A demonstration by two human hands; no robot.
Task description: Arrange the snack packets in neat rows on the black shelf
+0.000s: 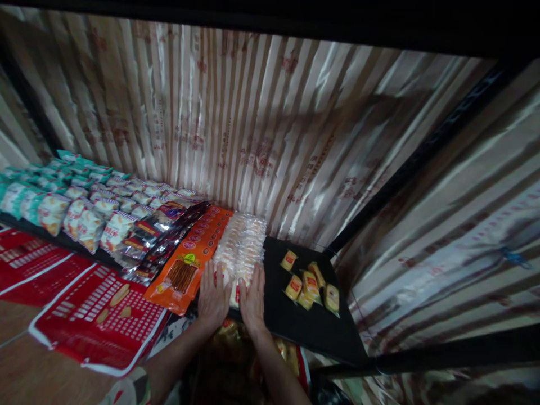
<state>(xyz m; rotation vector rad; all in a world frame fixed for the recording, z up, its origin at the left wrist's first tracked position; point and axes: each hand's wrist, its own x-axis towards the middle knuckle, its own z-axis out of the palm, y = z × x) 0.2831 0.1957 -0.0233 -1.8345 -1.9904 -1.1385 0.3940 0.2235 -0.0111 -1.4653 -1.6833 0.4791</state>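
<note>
Both my hands lie on the front end of rows of clear-wrapped white snack packs (241, 242) on a dark shelf (291, 332). My left hand (214, 295) is flat over the left row, beside an orange snack bag (192, 261), fingers stretched forward. Over the right row's front rests my right hand (252, 298), its fingers also extended. Bits of red and white wrapper show between the hands. What lies under the palms is hidden. Right of my right hand, several small yellow wrapped cakes (310, 284) lie loosely on the shelf.
Rows of white snack bags (113, 225) and teal snack bags (25, 194) fill the shelf's left side. Dark shiny packets (145, 242) stand beside the orange bag. Red baskets (105, 315) are below at the left. A striped sheet (253, 124) hangs behind; a dark post (405, 163) rises at the right.
</note>
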